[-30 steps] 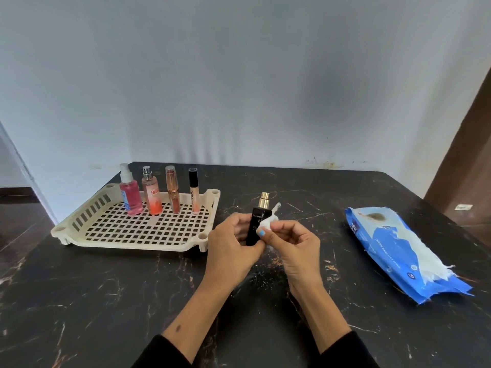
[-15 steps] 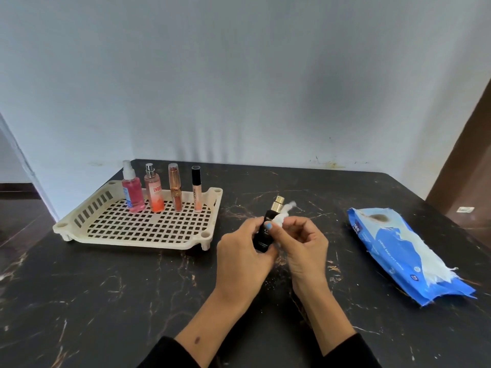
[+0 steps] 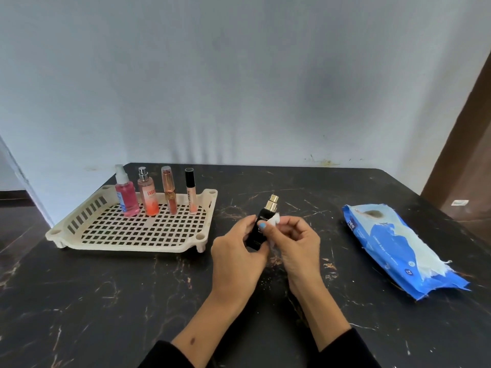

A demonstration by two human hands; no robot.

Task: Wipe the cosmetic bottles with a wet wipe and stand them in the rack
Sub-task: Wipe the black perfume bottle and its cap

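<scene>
Above black marble table (image 3: 106, 301), left hand (image 3: 236, 257) grips near-upright black bottle (image 3: 261, 227), gold nozzle up; right hand (image 3: 297, 245) pinches wipe (image 3: 274, 220).

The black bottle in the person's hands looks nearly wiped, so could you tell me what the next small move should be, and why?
Probably another short rub with the wipe on the black bottle. The right hand presses the wipe on its upper body, while the left hand grips it lower down, so the lower part looks unwiped. Afterwards it could stand beside the four bottles in the rack.

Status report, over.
Left hand grips black bottle; right hand rubs wipe on it. Four bottles upright in rack. Nothing in the way.
</scene>
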